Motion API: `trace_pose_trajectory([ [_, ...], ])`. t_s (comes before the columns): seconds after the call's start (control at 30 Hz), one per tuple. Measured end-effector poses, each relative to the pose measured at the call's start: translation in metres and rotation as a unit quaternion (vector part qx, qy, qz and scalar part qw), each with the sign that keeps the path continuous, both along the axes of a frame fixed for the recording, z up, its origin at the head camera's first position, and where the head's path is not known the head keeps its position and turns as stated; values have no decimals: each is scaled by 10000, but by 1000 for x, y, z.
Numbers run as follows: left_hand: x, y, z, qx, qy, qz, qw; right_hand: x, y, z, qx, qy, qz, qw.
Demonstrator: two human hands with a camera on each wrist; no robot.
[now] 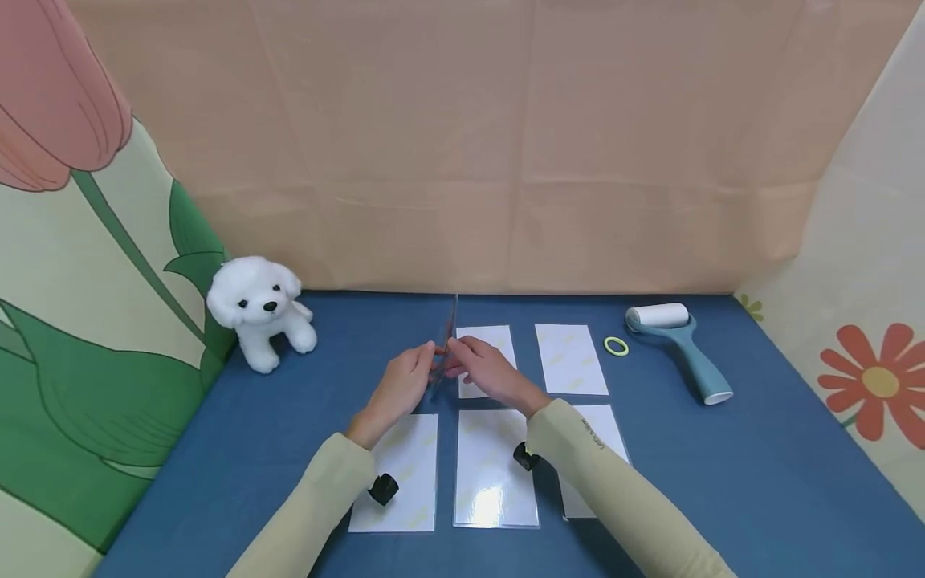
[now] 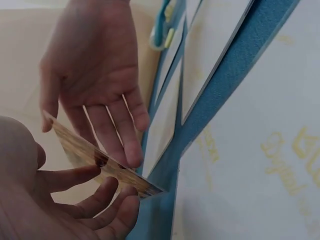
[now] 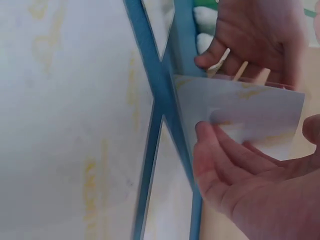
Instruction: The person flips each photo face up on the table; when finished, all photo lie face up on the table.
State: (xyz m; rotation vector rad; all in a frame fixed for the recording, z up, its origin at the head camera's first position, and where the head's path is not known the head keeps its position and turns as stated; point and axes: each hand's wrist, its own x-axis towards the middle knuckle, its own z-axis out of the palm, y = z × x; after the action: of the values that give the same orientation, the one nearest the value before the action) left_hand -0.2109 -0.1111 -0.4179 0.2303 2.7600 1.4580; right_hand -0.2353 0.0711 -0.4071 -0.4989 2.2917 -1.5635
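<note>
Laminated card [image 3: 240,102] is held upright above the worktop [image 1: 332,482], between the hands; the fingers of the left hand [image 1: 403,381] and the right hand [image 1: 495,371] grasp it from either side. White cards [image 1: 499,466] lying below bear pale yellow lettering, too faint to read surely; dark writing on the right sleeve [image 1: 607,482] is illegible.

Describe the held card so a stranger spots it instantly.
Over the blue tabletop, find the left hand and right hand close together. They hold a thin card between them. Unlike the white sheets lying flat nearby, it is held upright, brown-patterned on one face.
</note>
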Motion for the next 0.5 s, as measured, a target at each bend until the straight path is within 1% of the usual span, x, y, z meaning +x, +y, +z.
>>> trace_pose_trajectory([
  [0.1, -1, -2, -1, -175, -45, -52, 9998, -1, 3, -2, -231, 28, -152, 9996],
  [0.2, -3, -5, -3, -466, -84, -252, 9986, 0, 7, -4, -393, 58, -310, 9987],
  [0.33, -4, -5, -6, -732, -73, -591, 9955, 2, 14, -9, -604, 70, -503, 9969],
  [0.4, -4, -4, -7, -750, -67, -645, 9951, 2, 16, -12, -766, 71, -621, 9951],
  [0.5, -3, -3, -7, -704, -150, -670, 9952, 3, 18, -15, -963, 129, -776, 9922],
])
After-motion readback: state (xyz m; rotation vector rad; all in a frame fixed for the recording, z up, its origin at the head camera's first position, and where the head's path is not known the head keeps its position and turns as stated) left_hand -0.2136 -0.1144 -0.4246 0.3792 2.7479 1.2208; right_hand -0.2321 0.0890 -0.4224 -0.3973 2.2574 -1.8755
